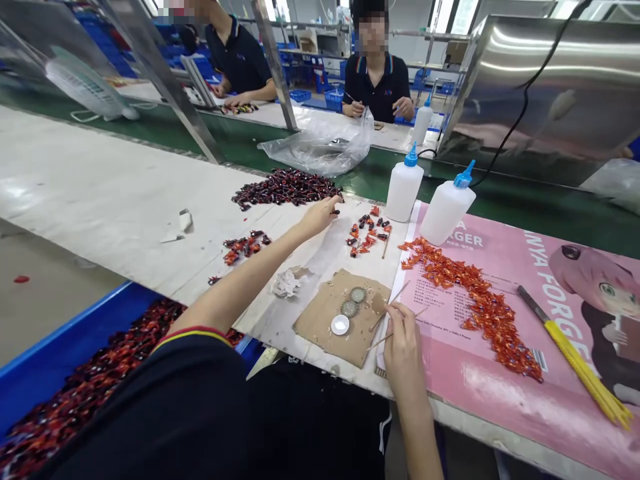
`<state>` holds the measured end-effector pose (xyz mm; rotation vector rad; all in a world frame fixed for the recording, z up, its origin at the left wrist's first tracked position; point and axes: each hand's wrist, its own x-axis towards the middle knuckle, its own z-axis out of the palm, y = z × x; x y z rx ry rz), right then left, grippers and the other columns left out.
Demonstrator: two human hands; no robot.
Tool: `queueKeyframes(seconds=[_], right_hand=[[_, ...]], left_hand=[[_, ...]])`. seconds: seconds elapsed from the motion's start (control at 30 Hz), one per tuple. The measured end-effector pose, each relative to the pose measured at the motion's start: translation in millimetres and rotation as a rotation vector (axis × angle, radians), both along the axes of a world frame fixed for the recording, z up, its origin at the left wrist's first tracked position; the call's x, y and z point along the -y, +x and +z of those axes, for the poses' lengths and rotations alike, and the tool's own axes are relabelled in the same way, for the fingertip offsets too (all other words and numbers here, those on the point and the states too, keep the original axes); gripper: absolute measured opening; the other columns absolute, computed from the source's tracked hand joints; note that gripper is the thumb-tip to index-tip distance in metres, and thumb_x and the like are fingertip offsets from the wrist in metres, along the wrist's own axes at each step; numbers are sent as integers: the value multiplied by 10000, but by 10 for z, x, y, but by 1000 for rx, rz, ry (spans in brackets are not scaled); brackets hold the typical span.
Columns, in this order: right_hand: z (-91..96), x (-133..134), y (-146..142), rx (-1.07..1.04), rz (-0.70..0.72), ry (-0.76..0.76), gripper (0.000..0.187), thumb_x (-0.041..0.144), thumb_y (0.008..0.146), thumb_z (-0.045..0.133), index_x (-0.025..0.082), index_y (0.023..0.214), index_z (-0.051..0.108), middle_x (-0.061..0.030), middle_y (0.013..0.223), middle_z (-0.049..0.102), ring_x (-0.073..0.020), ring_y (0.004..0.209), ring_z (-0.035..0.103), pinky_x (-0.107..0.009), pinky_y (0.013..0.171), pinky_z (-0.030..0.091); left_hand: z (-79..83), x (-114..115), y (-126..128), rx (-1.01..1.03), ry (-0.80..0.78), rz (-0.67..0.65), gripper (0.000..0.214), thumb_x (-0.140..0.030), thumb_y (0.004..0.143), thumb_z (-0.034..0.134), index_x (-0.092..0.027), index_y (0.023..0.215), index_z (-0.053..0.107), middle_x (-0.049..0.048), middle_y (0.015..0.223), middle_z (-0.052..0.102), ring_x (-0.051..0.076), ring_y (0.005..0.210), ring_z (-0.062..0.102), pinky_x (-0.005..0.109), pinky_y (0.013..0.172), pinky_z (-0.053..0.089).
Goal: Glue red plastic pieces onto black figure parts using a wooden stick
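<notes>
My left hand [321, 217] reaches out beside a pile of small dark glossy pieces [287, 187], its fingers pinched on a small dark piece [335, 212]. Near the table's front edge, my right hand [404, 337] is closed on a thin wooden stick [379, 343]. A second stick [400, 293] crosses close to its fingertips; whether it is held too I cannot tell. Left of that hand lies a cardboard piece [320, 313] bearing a small white-filled cap [340, 325] and two greyish caps [350, 308]. Beyond the cardboard are scattered orange-and-dark pieces [367, 233].
Two white bottles with blue nozzles [404, 190] stand at the back. Orange pieces [465, 280] and a yellow-handled tool [575, 360] lie on a pink printed sheet [450, 353]. A blue bin [115, 300] of red-dark pieces sits lower left. Two co-workers [377, 80] sit opposite.
</notes>
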<state>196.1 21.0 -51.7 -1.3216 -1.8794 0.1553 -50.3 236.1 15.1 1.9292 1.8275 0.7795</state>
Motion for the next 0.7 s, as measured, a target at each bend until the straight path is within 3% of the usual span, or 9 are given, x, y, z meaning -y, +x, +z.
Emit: queueKeyframes(seconds=[0.13,0.3,0.37,0.43,0.57,0.7], right_hand=[[14,2,11,-24,-14,85,383,189,967,382,221,1334,485,-137,1156,608,-255,1029,639,-360,841,574],[13,24,78,-52,-57,111,394,265,1005,322,224,1372,460,-130,1196,532,-231,1070,590,-398,825,575],[37,27,92,-104,-121,222,381,334,1011,323,237,1306,543,-126,1209,494,-220,1021,584,-394,774,578],[92,34,57,-137,-153,290,370,400,998,374,227,1208,625,-119,1162,491,-195,906,588,-370,714,573],[233,49,-211,-351,-39,175,266,296,960,531,244,1211,603,-14,807,577,-113,618,568,-263,576,527],[219,26,-517,-576,109,107,415,138,880,644,270,1258,535,67,656,594,-84,504,573,-186,487,502]], left_hand=[[63,494,107,297,-24,-90,366,-433,787,680,-122,977,648,73,859,695,206,814,661,351,789,527],[-52,1369,229,603,-140,-174,516,-634,698,679,-151,852,584,48,782,665,171,688,659,282,635,522],[-132,1698,262,788,-182,-192,464,-574,720,723,-156,862,580,30,767,654,147,667,651,260,638,520],[-216,1962,261,915,-125,-169,340,-459,782,735,-163,894,613,20,784,654,120,666,627,234,647,509],[-368,2239,154,794,9,-197,93,-255,849,705,-202,922,728,17,795,664,109,691,562,202,624,463],[-469,2308,41,847,-114,-310,222,-201,825,728,-229,1045,735,27,865,657,115,715,585,211,646,499]])
